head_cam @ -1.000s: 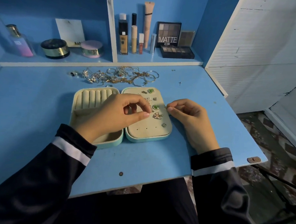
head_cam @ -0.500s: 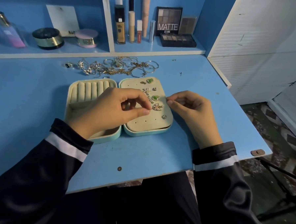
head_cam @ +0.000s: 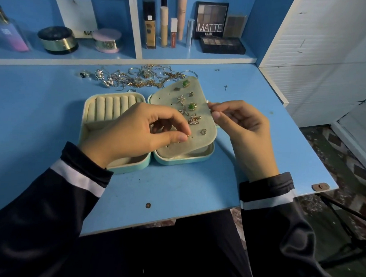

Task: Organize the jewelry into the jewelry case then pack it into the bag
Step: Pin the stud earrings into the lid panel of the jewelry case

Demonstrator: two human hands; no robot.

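Your left hand [head_cam: 131, 133] hid part of the case [head_cam: 131, 170]; the piece [head_cam: 187, 135] it pinched was too small to identify. At 12 o'clock the earring panel [head_cam: 165, 99] covered some jewelry [head_cam: 138, 80].

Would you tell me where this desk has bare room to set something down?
Bare desk lies left of the jewelry case and before it, up to the near edge. The jewelry pile crowds the strip behind.

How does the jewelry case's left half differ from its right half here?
The left half shows bare ring rolls and an open tray; the right half's earring panel carries several earrings. The left half's rolls lie flat; the right half's panel is tilted up, its edge pinched by the right hand. Both have teal shells and cream lining.
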